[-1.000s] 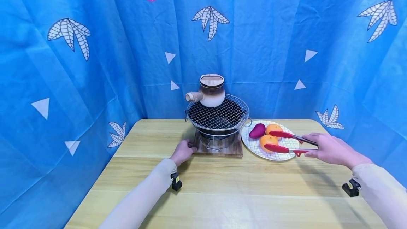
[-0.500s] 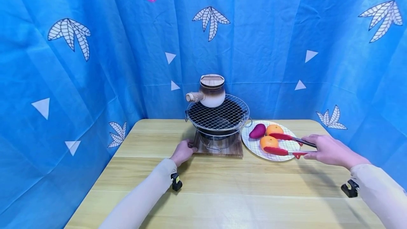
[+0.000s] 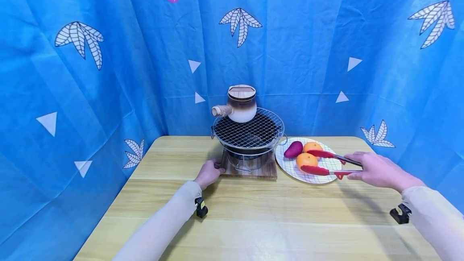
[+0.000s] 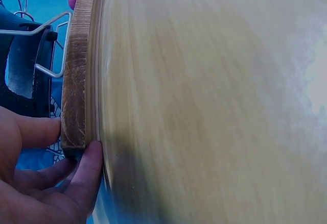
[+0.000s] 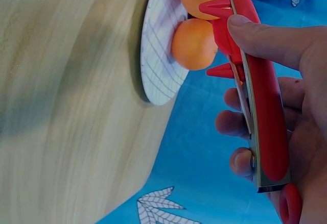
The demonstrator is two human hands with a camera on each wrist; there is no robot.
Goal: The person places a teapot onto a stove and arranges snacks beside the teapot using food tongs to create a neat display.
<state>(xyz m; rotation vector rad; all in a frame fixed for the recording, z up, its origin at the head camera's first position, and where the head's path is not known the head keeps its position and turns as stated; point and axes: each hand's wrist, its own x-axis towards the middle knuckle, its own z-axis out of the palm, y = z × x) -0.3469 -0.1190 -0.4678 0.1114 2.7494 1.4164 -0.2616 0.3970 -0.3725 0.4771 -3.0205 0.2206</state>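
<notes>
My left hand [image 3: 209,172] pinches the near left corner of a brown wooden board [image 3: 259,173], its thumb and fingers on opposite faces in the left wrist view. A round grill [image 3: 249,134] with a wire mesh top stands on that board. On the mesh sits a clay pot [image 3: 243,112] with a wooden lid and a side handle. In my right hand [image 3: 380,170] is a pair of red-tipped tongs [image 3: 314,170], gripped by the handles. Their spread tips are over two oranges [image 3: 304,159] on a plate [image 3: 284,168]; contact cannot be told. A purple, mango-shaped item [image 3: 293,149] lies beside the oranges.
The pale wooden table [image 3: 253,220] carries everything, with the plate close to the right of the grill. Blue patterned curtains [image 3: 304,51] enclose the back and both sides. A wire handle [image 4: 64,45] sticks out above the board in the left wrist view.
The tongs dip slightly towards the near edge of the plate half a second ago, then come back up to about their earlier place. My left hand, the grill and the fruit stay put.
</notes>
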